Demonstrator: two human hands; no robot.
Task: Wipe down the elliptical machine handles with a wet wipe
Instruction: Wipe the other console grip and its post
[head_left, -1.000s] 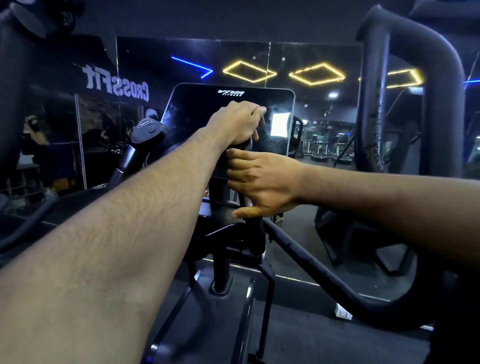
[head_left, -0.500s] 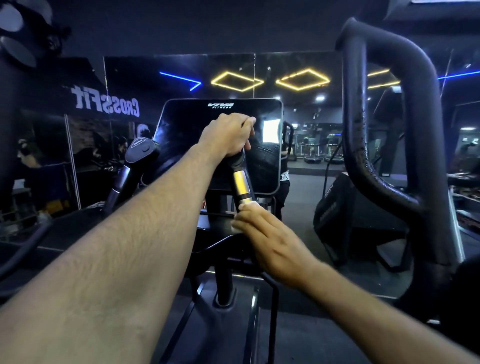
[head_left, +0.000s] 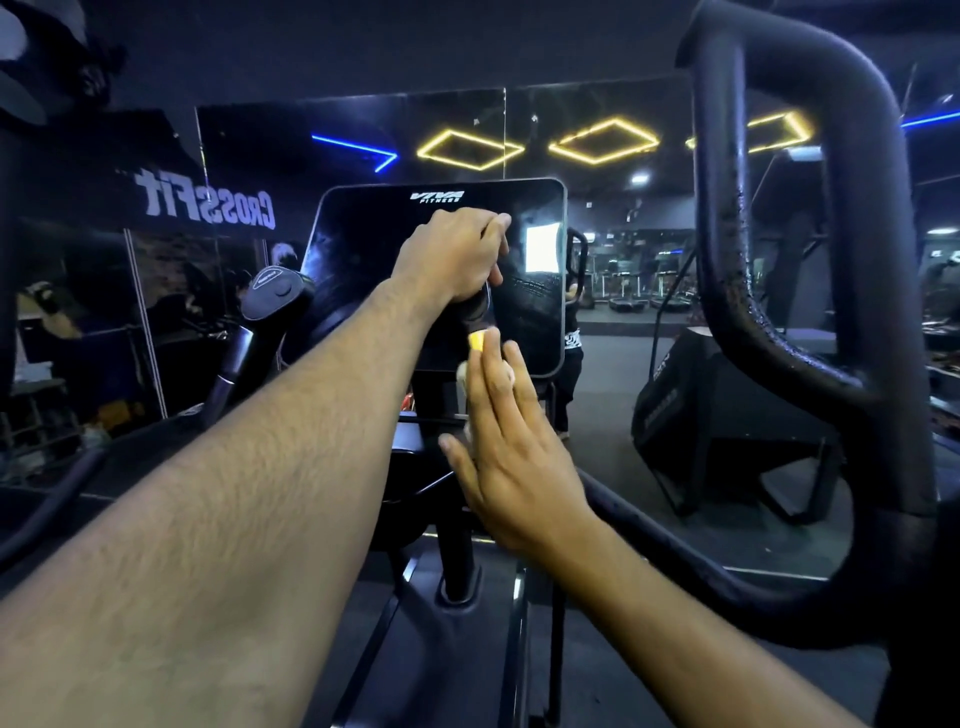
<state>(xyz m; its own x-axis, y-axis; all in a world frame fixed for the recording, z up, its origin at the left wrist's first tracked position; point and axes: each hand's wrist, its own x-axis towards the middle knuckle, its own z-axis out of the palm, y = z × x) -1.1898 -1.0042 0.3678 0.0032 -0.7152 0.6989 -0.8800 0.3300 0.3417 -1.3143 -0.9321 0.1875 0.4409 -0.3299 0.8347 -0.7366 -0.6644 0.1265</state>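
My left hand (head_left: 457, 254) grips the top of the elliptical's inner right handle (head_left: 475, 312), in front of the console. Just below it a yellow sensor strip (head_left: 477, 340) shows on that handle. My right hand (head_left: 511, 457) lies along the handle under the strip with its fingers straight, pressing a white wet wipe (head_left: 462, 372) against the bar. Only small bits of the wipe peek out past the fingers. The matching inner left handle (head_left: 274, 288) stands untouched to the left.
The dark console screen (head_left: 363, 249) sits behind my hands. A thick black outer handle loop (head_left: 779, 291) rises close on the right, and its bar (head_left: 649, 525) runs down behind my right wrist. A mirror wall is ahead, with the machine's centre post (head_left: 457, 566) below.
My right hand slid down the handle from just under my left hand, then moved back up to the yellow strip with fingers flattened. My left hand kept its grip.
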